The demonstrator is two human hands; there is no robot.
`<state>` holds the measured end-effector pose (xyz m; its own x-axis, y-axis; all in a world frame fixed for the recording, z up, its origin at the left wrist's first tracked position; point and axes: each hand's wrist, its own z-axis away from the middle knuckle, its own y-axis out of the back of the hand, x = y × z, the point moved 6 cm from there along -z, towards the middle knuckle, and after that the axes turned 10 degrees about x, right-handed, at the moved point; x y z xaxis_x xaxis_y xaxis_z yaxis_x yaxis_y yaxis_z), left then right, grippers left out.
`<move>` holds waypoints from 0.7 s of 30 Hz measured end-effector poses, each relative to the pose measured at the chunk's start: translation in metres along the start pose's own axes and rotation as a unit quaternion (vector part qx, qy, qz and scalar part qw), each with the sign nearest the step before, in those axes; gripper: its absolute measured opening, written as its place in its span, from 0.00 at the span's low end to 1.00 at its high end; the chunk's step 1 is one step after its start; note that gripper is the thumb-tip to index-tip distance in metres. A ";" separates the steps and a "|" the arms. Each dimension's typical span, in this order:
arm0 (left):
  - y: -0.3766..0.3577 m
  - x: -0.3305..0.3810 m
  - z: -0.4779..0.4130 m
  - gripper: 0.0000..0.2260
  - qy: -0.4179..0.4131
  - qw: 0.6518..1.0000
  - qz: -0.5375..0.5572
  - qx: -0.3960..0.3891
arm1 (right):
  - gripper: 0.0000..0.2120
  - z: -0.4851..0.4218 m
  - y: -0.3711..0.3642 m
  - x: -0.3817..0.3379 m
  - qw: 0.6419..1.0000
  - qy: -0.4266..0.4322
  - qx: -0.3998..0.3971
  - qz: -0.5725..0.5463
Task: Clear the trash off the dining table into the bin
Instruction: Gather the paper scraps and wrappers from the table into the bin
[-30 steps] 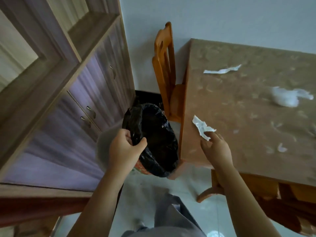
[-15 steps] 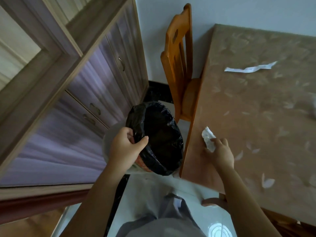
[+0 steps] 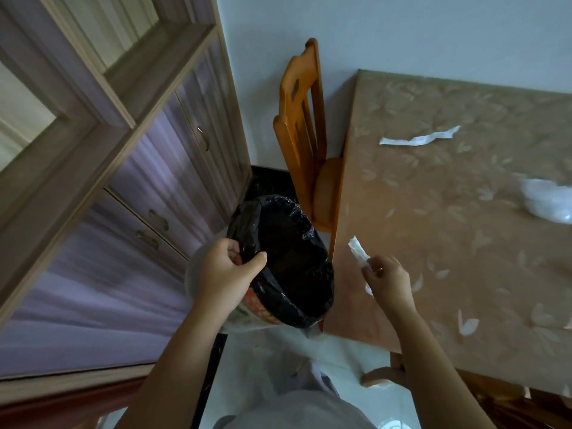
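A: Eyes on the scrap of white paper (image 3: 358,253), pinched between the fingertips of the right hand (image 3: 388,281) and lifted just above the near left corner of the dining table (image 3: 402,311). The grip is narrow, closed right onto the paper, with a bit of white showing below the fingers too.

B: And the bin (image 3: 286,267) is right there, black liner gaping, held up touching the table's edge. The left hand (image 3: 226,274) has the rim clamped, thumb over the liner, fingers curled on the outside.

A: So the drop looks short, just sideways over the edge. I'd call this the carry step, with the piece off the table but not yet in the bin.

B: How much is left, though? Plenty, I'd say. There's a long white strip (image 3: 419,139) lying far across the table, well apart from the hand.

A: And a crumpled clump of clear plastic (image 3: 548,202) out at the right edge of the view, blurred, but clearly on the tabletop.

B: The pale flecks nearer us?

A: Hard to tell. Most look like the leaf pattern of the table cover, so I wouldn't count them as trash.

B: Inside the bin?

A: Too dark to see what's in there. Beyond it a wooden chair (image 3: 305,134) is tucked against the table's end, with a cabinet (image 3: 130,181) to the left.
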<state>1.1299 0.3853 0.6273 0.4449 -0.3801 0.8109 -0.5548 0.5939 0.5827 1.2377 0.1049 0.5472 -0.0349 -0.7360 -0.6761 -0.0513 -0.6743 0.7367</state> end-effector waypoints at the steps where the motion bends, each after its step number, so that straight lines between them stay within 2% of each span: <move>1: 0.001 0.001 -0.001 0.18 -0.001 1.000 0.005 -0.002 | 0.03 -0.001 0.006 -0.010 1.000 0.002 0.009 -0.017; 5: 0.005 0.005 -0.008 0.18 -0.006 1.000 0.029 -0.004 | 0.04 -0.002 0.022 -0.058 0.995 0.016 0.010 -0.102; 7: 0.007 0.008 -0.011 0.19 -0.009 0.999 0.045 -0.003 | 0.08 0.002 0.023 -0.085 0.992 0.055 -0.005 -0.116; 9: 0.009 0.012 -0.014 0.19 -0.012 0.998 0.056 0.002 | 0.11 0.009 0.016 -0.109 0.988 0.096 -0.039 -0.111; 13: 0.013 0.022 -0.019 0.16 -0.016 0.996 0.077 0.029 | 0.03 0.019 -0.007 -0.134 0.975 0.137 -0.141 -0.103; 14: 0.014 0.026 -0.020 0.14 -0.024 0.996 0.078 0.039 | 0.05 0.017 -0.007 -0.136 0.972 0.143 -0.150 -0.107; 17: 0.016 0.039 -0.024 0.12 -0.028 0.993 0.098 0.054 | 0.10 0.001 0.012 -0.141 0.972 0.172 -0.121 -0.108; 21: 0.014 0.063 -0.034 0.15 -0.028 0.988 0.134 0.066 | 0.10 -0.032 0.052 -0.147 0.973 0.221 -0.007 -0.066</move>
<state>1.1736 0.3938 0.6847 0.2312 -0.2626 0.9368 -0.7366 0.5818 0.3449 1.2717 0.1764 0.6851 0.4044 -0.5953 -0.6943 -0.0127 -0.7627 0.6466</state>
